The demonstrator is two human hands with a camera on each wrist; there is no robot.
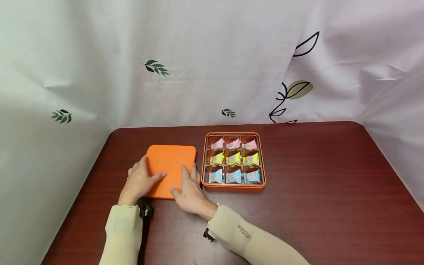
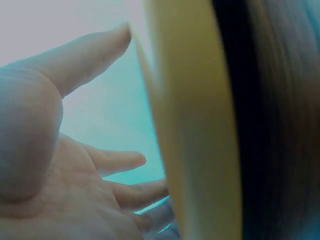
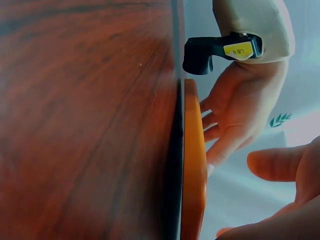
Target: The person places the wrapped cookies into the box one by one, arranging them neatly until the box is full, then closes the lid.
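A flat orange lid [image 1: 170,165] with rounded corners lies at the left part of the table. Along its left side rests my left hand [image 1: 135,182], fingers spread and fairly straight, with the thumb reaching over the top. In the left wrist view that thumb [image 2: 95,52] meets the lid's edge [image 2: 187,120]. My right hand [image 1: 190,189] is at the lid's right side, fingers pointing away from me. Its thumb [image 3: 275,164] stands off the lid in the right wrist view. Just right of this hand sits an orange box [image 1: 233,188] holding small wrapped sweets.
The box's compartments hold pink packets [image 1: 233,143] at the back, yellow packets [image 1: 233,159] in the middle row and blue packets [image 1: 234,176] in front. A dark red wooden table [image 1: 314,184] extends to the right. Behind it hangs a pale curtain [image 1: 205,55] with leaf prints.
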